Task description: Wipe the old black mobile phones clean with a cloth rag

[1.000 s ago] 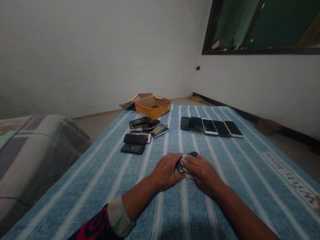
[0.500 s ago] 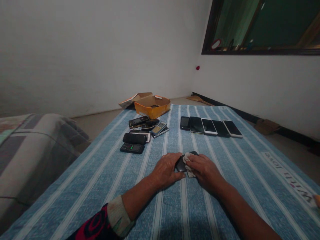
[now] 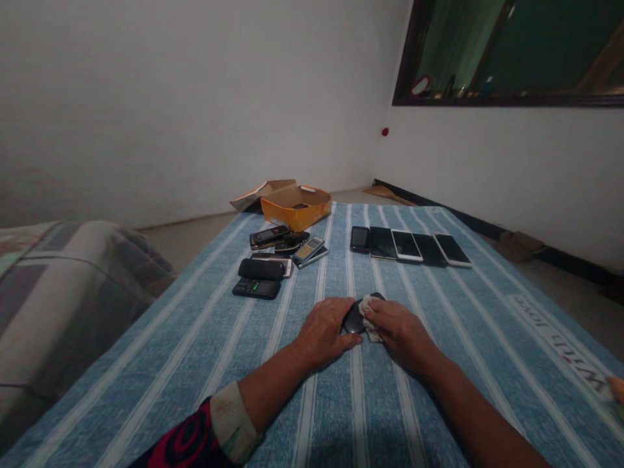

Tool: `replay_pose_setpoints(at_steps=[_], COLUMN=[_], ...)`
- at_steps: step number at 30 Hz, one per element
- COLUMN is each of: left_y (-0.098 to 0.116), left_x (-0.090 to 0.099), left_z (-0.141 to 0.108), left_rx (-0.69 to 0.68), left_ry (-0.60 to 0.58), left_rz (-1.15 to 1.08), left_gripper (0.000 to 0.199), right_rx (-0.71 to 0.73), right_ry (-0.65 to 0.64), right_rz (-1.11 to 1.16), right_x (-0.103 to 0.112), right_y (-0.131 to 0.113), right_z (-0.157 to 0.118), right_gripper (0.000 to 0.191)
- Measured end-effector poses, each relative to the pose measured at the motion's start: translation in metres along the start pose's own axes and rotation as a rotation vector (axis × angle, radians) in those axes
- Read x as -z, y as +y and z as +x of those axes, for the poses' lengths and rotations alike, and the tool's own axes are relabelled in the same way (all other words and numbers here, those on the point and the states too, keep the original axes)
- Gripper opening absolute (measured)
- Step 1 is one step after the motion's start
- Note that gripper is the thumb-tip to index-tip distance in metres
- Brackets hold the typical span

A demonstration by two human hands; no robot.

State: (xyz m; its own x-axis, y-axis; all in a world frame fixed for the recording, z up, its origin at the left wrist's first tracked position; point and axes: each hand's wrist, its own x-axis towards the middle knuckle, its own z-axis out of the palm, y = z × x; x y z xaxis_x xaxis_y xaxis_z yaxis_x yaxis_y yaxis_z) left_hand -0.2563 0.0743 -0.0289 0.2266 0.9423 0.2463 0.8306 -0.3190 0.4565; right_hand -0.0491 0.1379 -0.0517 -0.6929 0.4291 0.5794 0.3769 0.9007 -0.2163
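Note:
A small black phone (image 3: 354, 320) lies on the blue striped cloth, gripped from its left side by my left hand (image 3: 324, 331). My right hand (image 3: 400, 335) presses a crumpled white rag (image 3: 370, 325) onto the phone's right part, hiding much of that side. Both hands are close together near the middle of the cloth. Further ahead stands a row of several dark-screened smartphones (image 3: 407, 247), and to its left lies a loose heap of older phones (image 3: 277, 260). Neither hand touches these.
A blue striped bedsheet (image 3: 351, 406) with a printed "With love" band (image 3: 556, 341) covers the surface. An open orange cardboard box (image 3: 296, 208) sits at its far end. A padded grey seat (image 3: 63, 305) stands left, walls lie behind, and another person's fingertip (image 3: 617, 390) shows at the right edge.
My right hand and the white rag have shifted slightly rightward across the phone, showing more of its dark surface. My left hand stays on the phone.

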Motion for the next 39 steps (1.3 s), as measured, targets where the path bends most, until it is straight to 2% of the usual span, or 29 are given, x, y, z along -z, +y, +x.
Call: replay_pose_setpoints(at_steps=[6,11,20,26,33,39], left_y=[0.001,0.004,0.008,0.008,0.009,0.014], left_x=[0.001,0.005,0.009,0.009,0.005,0.004], left_z=[0.001,0.002,0.003,0.003,0.004,0.007], left_rx=[-0.003,0.021,0.021,0.017,0.027,0.054], left_ry=[0.005,-0.021,-0.044,-0.052,-0.030,-0.020], left_rz=[-0.005,0.008,0.024,0.051,0.091,0.125], left_gripper=[0.048,0.044,0.040,0.041,0.047,0.041], right_rx=[-0.005,-0.084,-0.178,-0.225,-0.280,-0.296], right_ry=[-0.023,0.004,0.025,0.022,-0.009,-0.014], right_rz=[0.000,-0.012,0.136,0.235,0.180,0.231], right_x=[0.004,0.007,0.008,0.013,0.010,0.011], right_y=[0.001,0.013,0.022,0.021,0.013,0.017], right_z=[0.002,-0.005,-0.009,-0.006,-0.005,-0.004], right_gripper=[0.037,0.043,0.040,0.038,0.040,0.039])
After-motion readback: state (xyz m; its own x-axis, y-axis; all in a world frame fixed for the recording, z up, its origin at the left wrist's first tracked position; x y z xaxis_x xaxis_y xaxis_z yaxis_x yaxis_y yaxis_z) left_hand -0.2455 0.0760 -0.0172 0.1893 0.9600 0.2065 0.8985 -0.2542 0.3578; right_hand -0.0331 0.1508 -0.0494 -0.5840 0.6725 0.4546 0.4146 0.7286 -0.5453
